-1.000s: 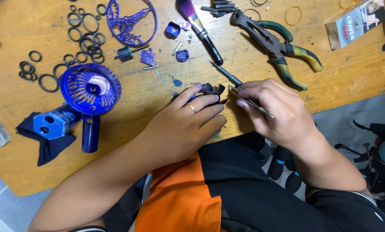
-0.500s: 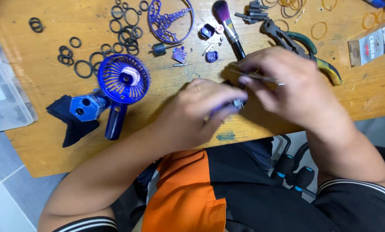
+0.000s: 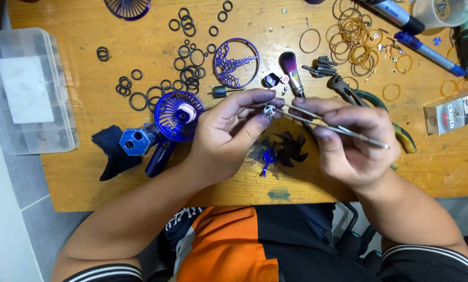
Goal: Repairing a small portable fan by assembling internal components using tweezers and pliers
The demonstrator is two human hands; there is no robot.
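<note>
Pinched shut in the right hand, tweezers meet a tiny part clamped between left hand fingertips just above the fan blade; best to keep both wrists braced and tips steady.

A small repair or hobby workbench, by the look of the worn wooden tabletop littered with parts. Black rubber rings scattered toward 11 o'clock, tan rubber bands heaped at 1 o'clock, pliers at 2 o'clock. A dismantled blue handheld fan near 9 o'clock, with a clear plastic parts box farther out.
</note>
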